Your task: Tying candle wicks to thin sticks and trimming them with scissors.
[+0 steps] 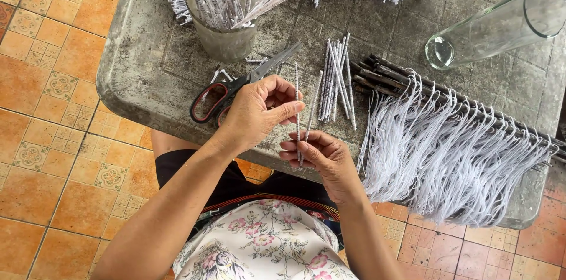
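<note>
Grey stone table (pixel 147 79) over orange tiled floor (pixel 47 138); two thin wrapped sticks held upright between both hands at the near edge.

The left hand (pixel 256 112) is closed, thumb and fingertips pinched on the upper part of one wrapped stick (pixel 296 88); the right hand (pixel 321 156) is clamped below, on the lower ends of that stick and a second stick (pixel 313 103). Long axes run near-to-far, almost parallel, the second one leaning slightly right. Both are slender, pale, spirally banded in grey. A loose bundle of like sticks (pixel 337 79) lies just beyond, nearer the right hand. Red-handled scissors (pixel 236 88) lie behind the left hand. A fringe of white threads (pixel 454 156) hangs at right.
</note>
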